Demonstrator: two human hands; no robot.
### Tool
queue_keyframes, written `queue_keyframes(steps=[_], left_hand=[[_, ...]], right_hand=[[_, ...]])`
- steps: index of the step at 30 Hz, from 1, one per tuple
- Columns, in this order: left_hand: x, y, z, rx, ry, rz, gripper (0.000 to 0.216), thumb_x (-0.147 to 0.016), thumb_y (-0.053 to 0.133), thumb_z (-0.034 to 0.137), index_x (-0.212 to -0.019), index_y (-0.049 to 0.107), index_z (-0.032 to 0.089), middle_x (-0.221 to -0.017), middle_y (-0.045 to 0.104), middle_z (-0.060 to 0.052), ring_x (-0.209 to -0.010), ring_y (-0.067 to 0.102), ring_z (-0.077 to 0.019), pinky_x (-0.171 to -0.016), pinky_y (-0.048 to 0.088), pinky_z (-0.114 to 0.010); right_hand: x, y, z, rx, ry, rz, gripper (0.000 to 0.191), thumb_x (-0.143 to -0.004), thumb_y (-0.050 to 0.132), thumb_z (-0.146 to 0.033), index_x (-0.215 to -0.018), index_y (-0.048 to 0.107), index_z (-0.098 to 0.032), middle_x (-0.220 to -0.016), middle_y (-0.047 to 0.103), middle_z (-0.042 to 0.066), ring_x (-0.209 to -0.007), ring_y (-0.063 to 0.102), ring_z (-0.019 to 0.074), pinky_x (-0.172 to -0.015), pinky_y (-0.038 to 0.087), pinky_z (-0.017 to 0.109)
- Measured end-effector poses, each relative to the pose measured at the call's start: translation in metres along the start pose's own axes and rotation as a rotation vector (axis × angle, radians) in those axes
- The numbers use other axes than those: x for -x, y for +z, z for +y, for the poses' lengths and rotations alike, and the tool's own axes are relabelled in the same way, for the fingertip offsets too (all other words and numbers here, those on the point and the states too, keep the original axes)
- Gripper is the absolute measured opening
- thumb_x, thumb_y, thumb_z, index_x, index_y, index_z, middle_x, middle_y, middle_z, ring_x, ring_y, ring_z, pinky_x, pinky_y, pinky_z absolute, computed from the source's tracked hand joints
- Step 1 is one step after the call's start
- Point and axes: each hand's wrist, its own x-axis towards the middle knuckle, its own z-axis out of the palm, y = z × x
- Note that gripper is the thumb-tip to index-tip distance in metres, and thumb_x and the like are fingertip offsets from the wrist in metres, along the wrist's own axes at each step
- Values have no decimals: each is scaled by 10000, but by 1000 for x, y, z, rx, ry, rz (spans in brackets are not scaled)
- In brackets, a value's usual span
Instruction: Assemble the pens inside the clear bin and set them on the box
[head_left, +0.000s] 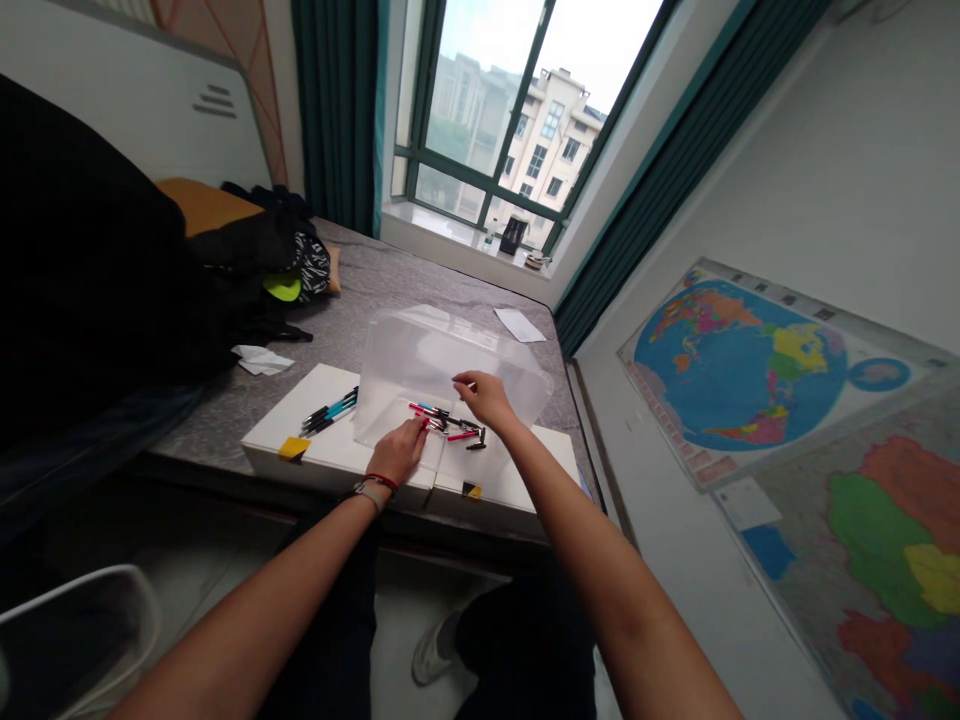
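A translucent plastic box (450,350) lies on two white cartons, its open side towards me. Several red, black and blue pens (469,432) lie loosely heaped at its front. At the left of this heap, my left hand (397,452) is closed, a red pen (425,424) showing at its fingertips. My right hand (486,396) is above the heap, thumb and fingers pinched together; whatever they hold, if anything, is too small to make out. Left of the box, several blue and black pens (330,412) lie side by side on the left carton (274,425).
The cartons stand along the front edge of a grey marbled surface (360,270). Crumpled tissue (262,360) and dark clothing (90,250) are at the left. A white paper (520,325) lies behind the box. Wall maps (742,360) hang at the right.
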Motion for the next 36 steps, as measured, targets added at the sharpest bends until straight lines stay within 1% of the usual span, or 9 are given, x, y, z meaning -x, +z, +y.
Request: queue_keyframes(steps=[4,8,10,12,16,20,25,31,36], left_hand=[[0,1,-1,8,-15,1,324,-980,354,334,-1198,548,192,-1052,668,-102,-908,651,-215,-754,488,-303],[0,1,-1,-12,-17,1,328,-984,349,344,-1200,542,190,-1055,668,-98,-902,650,-216,-746,481,-301],[0,0,-1,-15,-19,-1,327,-986,345,342,-1203,538,192,-1056,668,-95,-897,649,-217,-738,479,-303],[0,0,-1,-11,-21,-1,323,-986,347,338,-1204,535,191,-1058,669,-96,-891,649,-216,-735,479,-303],[0,-1,-1,-16,-22,-5,312,-982,359,325,-1206,528,188,-1053,670,-103,-891,649,-209,-738,479,-296],[-1,-2,1,-23,-19,-3,298,-980,363,312,-1200,523,190,-1041,670,-98,-889,650,-208,-741,481,-297],[-2,-5,3,-13,-20,9,260,-970,379,288,-1142,546,189,-1006,669,-99,-872,651,-216,-737,482,-311],[-2,-4,2,-13,-15,8,212,-965,382,278,-1063,551,196,-937,667,-82,-840,654,-209,-727,486,-309],[-2,0,-3,76,-75,69,270,-982,353,287,-1199,485,197,-1055,676,-106,-915,673,-226,-747,502,-320]], right_hand=[[-10,-4,1,172,97,-157,309,-913,565,-303,-1196,654,-215,-1128,693,78,-995,646,172,-847,459,230],[-11,13,3,358,139,-438,356,-775,709,-267,-1127,701,-213,-1139,689,117,-995,661,234,-791,493,265],[-12,24,3,433,151,-514,367,-743,721,-227,-1109,710,-201,-1139,687,139,-983,669,264,-769,509,294],[-14,33,4,459,153,-508,366,-754,695,-204,-1120,705,-199,-1147,682,149,-986,671,276,-762,516,309],[-18,43,5,455,108,-404,308,-820,602,-186,-1111,703,-204,-1114,693,144,-998,669,263,-784,511,313],[-18,52,1,455,45,-328,238,-863,553,-217,-1035,715,-188,-1043,705,149,-965,675,255,-789,502,316],[-18,63,-8,445,0,-283,230,-892,526,-233,-1041,694,-187,-1041,703,145,-960,674,245,-776,498,300],[-28,68,-17,437,-42,-320,233,-856,568,-201,-1047,699,-176,-1063,702,159,-970,683,250,-776,514,302],[-26,66,-12,443,-20,-403,251,-853,578,-208,-1060,710,-153,-1088,695,190,-976,689,264,-792,532,322]])
